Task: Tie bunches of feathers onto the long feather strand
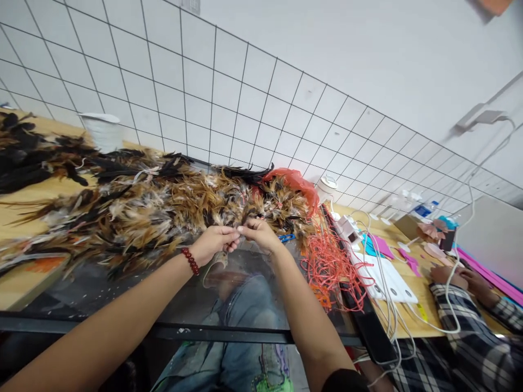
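Observation:
My left hand (216,242), with a dark red bead bracelet (190,261) at the wrist, and my right hand (259,233) meet fingertip to fingertip at the near edge of a big heap of brown, tan and black feathers (143,209). Both hands are closed in a pinch on something small between them, too small to make out. A brown feather or loop hangs below my left hand. The heap lies across a glass table top (122,294); my jeans show through the glass.
A tangle of orange-red string (333,269) lies right of my hands, with a red mesh bag (296,182) behind it. Blue scissors handles (287,238) peek out. White power strips and cables (384,277) lie further right. Another person's plaid sleeve (461,310) rests at right. A white cup (101,129) stands by the wire-grid wall.

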A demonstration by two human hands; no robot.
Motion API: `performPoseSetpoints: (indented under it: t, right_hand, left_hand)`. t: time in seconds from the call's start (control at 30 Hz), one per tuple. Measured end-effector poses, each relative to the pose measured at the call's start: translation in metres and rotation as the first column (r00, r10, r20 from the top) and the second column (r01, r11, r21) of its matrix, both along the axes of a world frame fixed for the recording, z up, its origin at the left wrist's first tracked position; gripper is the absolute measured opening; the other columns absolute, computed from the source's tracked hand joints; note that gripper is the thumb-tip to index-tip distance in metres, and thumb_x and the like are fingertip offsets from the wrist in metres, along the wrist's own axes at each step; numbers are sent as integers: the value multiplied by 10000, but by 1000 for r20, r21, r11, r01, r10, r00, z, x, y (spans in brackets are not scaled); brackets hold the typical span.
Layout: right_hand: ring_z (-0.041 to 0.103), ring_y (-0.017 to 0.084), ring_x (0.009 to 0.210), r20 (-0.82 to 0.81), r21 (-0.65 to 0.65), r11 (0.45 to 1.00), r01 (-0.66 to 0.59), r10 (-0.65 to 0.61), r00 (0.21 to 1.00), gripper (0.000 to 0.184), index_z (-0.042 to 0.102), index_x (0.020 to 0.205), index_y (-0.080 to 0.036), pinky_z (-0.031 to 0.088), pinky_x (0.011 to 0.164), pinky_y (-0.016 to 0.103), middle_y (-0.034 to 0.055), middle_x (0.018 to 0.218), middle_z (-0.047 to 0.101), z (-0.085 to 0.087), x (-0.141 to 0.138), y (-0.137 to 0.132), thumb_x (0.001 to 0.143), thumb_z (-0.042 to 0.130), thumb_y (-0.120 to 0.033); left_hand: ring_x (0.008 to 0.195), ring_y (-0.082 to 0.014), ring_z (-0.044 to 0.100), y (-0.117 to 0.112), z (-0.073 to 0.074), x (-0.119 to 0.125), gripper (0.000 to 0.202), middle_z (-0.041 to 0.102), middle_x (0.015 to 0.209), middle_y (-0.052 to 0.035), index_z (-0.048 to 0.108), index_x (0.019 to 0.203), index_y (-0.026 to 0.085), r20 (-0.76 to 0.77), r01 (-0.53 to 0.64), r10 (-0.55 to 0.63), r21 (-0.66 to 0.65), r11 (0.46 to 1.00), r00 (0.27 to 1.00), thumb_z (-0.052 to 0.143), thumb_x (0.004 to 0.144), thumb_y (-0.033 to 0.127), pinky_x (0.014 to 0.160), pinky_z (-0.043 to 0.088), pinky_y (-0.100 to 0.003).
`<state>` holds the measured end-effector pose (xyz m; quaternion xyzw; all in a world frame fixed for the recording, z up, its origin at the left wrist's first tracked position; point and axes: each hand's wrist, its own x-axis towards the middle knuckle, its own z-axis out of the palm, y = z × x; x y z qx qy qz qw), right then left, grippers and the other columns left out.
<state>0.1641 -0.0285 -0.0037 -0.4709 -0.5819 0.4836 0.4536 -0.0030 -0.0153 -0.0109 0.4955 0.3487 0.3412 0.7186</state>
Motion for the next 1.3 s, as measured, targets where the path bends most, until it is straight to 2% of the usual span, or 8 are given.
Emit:
performPoseSetpoints:
  t: [0.37,0.63,0.7,0.8,0.9,1.07,1.17,1.3]
  right_hand:
    - [369,57,478,-183,-89,996,9,-26,983,398,594,638,-156,278,489,215,-61,529,499,0,0,0,556,791,-492]
    - [430,79,521,-110,-36,999,1,-5,994,360,614,660,-159,323,517,224,-34,593,557,1,-6,-2,556,790,-455]
    - [398,77,506,-132,-3,988,156,-155,979,345,630,710,-167,318,508,223,-35,600,554,1,-2,3,596,750,-470]
    - [446,94,560,-60,154,860,487,-484,873,295,643,758,-175,369,573,220,-22,645,582,-2,13,10,712,625,-466]
    - [505,109,624,277,272,807,523,-587,761,232,658,722,-183,383,636,217,-20,647,599,-5,29,10,753,584,-400]
    - [501,102,591,714,138,973,185,-227,663,210,685,663,-200,325,566,206,-32,597,597,-3,30,1,691,687,-408]
    - [479,94,563,801,31,996,83,-74,595,141,688,628,-189,303,543,207,-32,558,583,2,27,-2,615,748,-316]
    - [479,78,558,577,-127,987,-96,153,803,78,692,664,-152,356,567,194,-27,585,607,9,34,-6,632,683,-223]
  left_hand:
    - [765,-190,712,-4,12,-6,192,730,986,-191,725,885,105,99,165,-148,-191,968,984,721,769,258,677,571,-275]
    - [530,-118,616,-5,9,-5,140,678,631,-92,698,689,92,1,164,-166,-152,975,986,747,735,214,532,515,-214]
    - [534,-108,603,-3,10,-5,132,668,641,-85,698,694,86,35,118,-114,-136,984,993,748,731,202,527,503,-207]
    - [635,-111,630,1,11,-5,97,680,736,-87,701,748,83,136,-44,61,-123,991,989,732,746,175,594,522,-207]
    - [663,-105,627,6,11,-7,75,671,766,-71,701,804,89,229,-163,192,-138,977,954,704,768,154,605,525,-204]
    - [572,-79,580,10,8,-7,65,649,713,-49,691,806,87,283,-213,257,-177,961,924,705,755,124,535,502,-189]
    - [558,-74,573,9,8,-7,70,652,712,-51,686,785,86,275,-228,271,-180,957,922,722,737,123,521,497,-183]
    - [556,-78,572,9,9,-7,94,653,712,-54,692,786,81,260,-242,277,-160,957,925,736,728,141,511,496,-187]
